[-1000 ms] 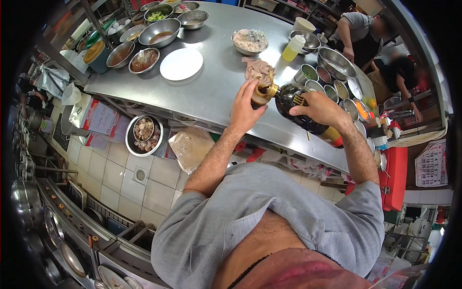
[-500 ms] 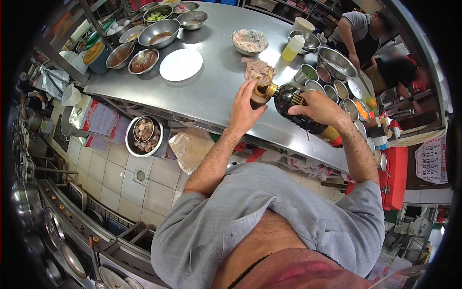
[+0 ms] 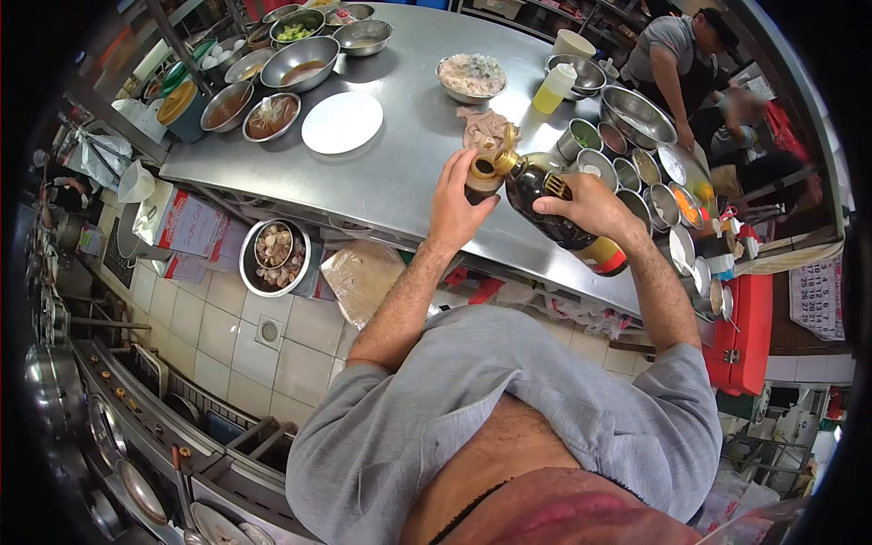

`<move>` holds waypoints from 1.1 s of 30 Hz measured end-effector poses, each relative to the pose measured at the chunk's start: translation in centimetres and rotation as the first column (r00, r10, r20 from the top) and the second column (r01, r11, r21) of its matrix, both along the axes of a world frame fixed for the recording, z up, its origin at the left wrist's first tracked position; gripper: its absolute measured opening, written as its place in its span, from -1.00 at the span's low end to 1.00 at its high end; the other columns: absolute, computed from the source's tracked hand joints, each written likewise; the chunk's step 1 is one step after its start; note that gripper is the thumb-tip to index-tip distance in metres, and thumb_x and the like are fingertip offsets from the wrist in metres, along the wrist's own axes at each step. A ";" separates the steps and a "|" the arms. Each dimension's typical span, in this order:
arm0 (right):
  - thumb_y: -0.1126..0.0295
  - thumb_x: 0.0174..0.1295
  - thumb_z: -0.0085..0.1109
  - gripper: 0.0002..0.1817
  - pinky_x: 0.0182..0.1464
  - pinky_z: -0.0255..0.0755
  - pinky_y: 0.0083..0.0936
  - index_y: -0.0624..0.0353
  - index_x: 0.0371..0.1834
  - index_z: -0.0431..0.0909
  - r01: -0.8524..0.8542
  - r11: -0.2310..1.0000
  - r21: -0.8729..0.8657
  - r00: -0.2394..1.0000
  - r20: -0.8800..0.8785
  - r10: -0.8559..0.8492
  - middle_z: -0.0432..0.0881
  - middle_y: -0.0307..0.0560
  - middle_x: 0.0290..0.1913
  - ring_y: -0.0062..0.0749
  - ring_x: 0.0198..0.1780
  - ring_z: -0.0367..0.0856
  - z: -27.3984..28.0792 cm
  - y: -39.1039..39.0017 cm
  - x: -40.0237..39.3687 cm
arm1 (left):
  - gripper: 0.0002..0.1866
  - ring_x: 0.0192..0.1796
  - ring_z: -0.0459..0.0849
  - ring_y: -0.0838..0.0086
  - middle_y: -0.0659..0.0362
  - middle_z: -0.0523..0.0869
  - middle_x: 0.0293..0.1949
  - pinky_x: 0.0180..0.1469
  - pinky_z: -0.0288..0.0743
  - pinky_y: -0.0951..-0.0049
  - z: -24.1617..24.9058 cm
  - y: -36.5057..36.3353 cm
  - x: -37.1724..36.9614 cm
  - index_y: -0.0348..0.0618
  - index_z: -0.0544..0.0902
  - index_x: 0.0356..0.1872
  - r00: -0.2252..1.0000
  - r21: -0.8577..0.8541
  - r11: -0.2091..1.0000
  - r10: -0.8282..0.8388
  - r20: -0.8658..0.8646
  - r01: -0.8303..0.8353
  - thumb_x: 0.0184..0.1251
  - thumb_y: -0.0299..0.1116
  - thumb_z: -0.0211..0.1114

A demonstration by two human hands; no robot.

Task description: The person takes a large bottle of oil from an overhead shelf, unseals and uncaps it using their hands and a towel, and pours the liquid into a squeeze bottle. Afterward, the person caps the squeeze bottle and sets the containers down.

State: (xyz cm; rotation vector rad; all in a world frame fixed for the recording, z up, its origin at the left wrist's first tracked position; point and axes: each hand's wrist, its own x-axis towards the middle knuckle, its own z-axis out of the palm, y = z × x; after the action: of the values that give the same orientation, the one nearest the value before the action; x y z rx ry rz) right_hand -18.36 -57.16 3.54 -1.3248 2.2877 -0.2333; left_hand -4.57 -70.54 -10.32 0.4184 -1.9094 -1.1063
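My left hand is wrapped around a small dark bottle with an open, gold-rimmed mouth. Across from it, my right hand grips a large dark sauce bottle by its side. The large bottle is tilted, its gold neck right at the small bottle's mouth and its red and yellow label low on the right. A flip cap stands up from that neck. Just behind both bottles lies a crumpled beige cloth on the steel table.
A white plate lies left, near bowls of sauce. Beyond the cloth sits a bowl of pale chopped food. A yellow squeeze bottle and several ingredient tins stand right. Another person works at the far right.
My right hand and the large bottle have moved slightly left, and the bottle's base has swung inward. The small bottle's mouth now shows more clearly. The person at the far right has shifted.
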 end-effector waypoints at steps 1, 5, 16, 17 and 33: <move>-0.07 0.02 0.31 -0.40 -0.27 0.49 -0.35 0.38 -0.24 0.58 0.015 0.998 -0.065 1.000 0.008 -0.014 0.64 0.09 -0.45 -0.26 -0.38 0.65 -0.4 0.1 0.0 | -0.21 0.24 0.36 0.12 -0.02 0.36 0.19 0.26 0.30 0.27 0.0 0.0 0.1 -0.19 0.29 0.22 1.000 0.004 1.000 0.008 -0.001 -0.008 -0.15 -0.51 0.44; -0.05 0.00 0.34 -0.40 -0.25 0.49 -0.40 0.36 -0.20 0.59 0.184 0.958 -0.222 0.971 0.194 -0.142 0.66 0.03 -0.42 -0.37 -0.36 0.65 -1.9 0.7 -1.3 | -0.19 0.23 0.37 0.12 -0.03 0.36 0.18 0.24 0.31 0.27 -0.1 0.2 0.3 -0.19 0.27 0.23 1.000 -0.020 1.000 0.006 -0.009 -0.006 -0.15 -0.51 0.45; -0.01 0.04 0.33 -0.52 -0.50 0.25 -0.65 0.27 -0.36 0.55 0.386 0.772 -0.505 0.899 0.395 -0.191 0.45 -0.30 -0.60 -0.66 -0.54 0.37 -7.2 2.2 -6.1 | -0.03 0.22 0.38 0.29 0.00 0.33 0.21 0.27 0.25 0.31 -1.6 0.2 -0.4 -0.24 0.04 0.33 0.996 0.176 0.984 -0.015 -0.089 0.030 -0.10 -0.47 0.48; 0.01 0.05 0.33 -0.55 -0.51 0.23 -0.65 0.25 -0.39 0.53 0.404 0.721 -0.563 0.889 0.427 -0.164 0.43 -0.31 -0.61 -0.67 -0.55 0.36 -7.7 2.4 -6.5 | -0.01 0.22 0.37 0.29 0.00 0.32 0.22 0.28 0.24 0.31 -1.7 0.2 -0.4 -0.23 0.01 0.34 0.993 0.195 0.980 -0.020 -0.118 0.043 -0.11 -0.48 0.48; 0.12 -0.13 0.47 0.02 0.25 0.18 -0.27 0.37 0.30 0.05 0.266 0.143 -0.953 0.849 0.161 -0.504 0.27 0.22 0.13 -0.05 0.20 0.27 -7.0 4.2 -4.5 | -0.07 0.15 0.39 0.31 -0.01 0.37 0.10 0.23 0.25 0.32 -3.3 0.6 -1.6 -0.24 0.12 0.27 0.998 0.213 0.977 -0.012 -0.061 0.025 -0.15 -0.47 0.52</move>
State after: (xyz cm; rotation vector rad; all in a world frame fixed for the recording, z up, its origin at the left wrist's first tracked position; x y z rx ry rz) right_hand -22.86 -52.92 -3.44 -1.1056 2.6501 -2.1305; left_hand -6.15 -69.98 -13.58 0.4816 -1.7522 -1.3290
